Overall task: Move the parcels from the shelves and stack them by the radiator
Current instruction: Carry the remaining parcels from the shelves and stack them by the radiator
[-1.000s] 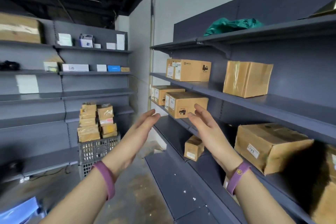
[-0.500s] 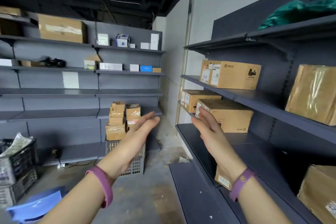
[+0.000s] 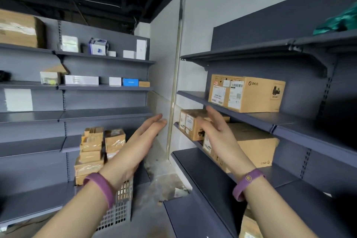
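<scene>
1. Parcels point(image 3: 94, 150) stand stacked in a grey crate point(image 3: 119, 212); no radiator can be made out.
2. Left hand point(image 3: 139, 147): fingers straight, palm inward, holding nothing, probably set to flank a box.
3. Right hand point(image 3: 220, 137): equally flat and empty, in front of the shelf parcel point(image 3: 257, 145), hiding its near corner; contact is unclear.
4. Green bag point(image 3: 340, 23) is cut off at the edge.

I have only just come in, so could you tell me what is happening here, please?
A person faces the right-hand shelving, both hands open and empty. The right hand reaches toward the nearer parcel there, the left hand raised alongside. Other taped parcels sit stacked on a grey crate.
</scene>
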The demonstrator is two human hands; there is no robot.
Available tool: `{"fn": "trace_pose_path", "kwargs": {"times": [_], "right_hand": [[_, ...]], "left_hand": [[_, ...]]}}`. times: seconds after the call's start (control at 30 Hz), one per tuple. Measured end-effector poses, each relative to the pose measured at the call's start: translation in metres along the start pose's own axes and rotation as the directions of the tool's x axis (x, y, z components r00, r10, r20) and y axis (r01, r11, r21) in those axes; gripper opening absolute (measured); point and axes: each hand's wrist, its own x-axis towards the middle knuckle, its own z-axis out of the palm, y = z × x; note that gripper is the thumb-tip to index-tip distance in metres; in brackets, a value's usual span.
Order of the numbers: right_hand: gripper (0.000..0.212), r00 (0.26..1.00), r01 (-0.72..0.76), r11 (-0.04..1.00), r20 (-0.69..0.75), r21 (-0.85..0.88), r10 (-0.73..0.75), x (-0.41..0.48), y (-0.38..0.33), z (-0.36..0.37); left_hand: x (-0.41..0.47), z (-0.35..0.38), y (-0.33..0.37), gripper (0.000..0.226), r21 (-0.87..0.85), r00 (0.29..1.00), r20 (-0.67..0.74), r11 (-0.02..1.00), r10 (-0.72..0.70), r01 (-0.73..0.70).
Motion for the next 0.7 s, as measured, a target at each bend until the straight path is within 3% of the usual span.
{"fn": "trace_pose_path", "kwargs": {"times": [0.2, 0.4, 0.7], "right_hand": [[0.058, 0.994, -0.022, 1.000, -0.109, -0.014, 0.020, 0.065, 0.028, -0.008], [0.062, 0.967, -0.015, 0.980, -0.251, -0.197, -0.036, 0.129, 0.068, -0.041], [0.055, 0.925, 0.097, 0.971, -0.341, -0.219, -0.170, 0.251, 0.120, -0.099]], "left_hand": [[0.082, -0.003, -0.015, 0.066, 0.005, 0.996, 0.088, 1.000, 0.006, -0.007], [0.172, 0.015, -0.047, 0.033, 0.026, 0.989, 0.144, 0.999, 0.016, -0.020], [0.329, 0.083, -0.069, 0.047, 0.038, 0.972, 0.227, 0.997, 0.058, -0.068]]}}
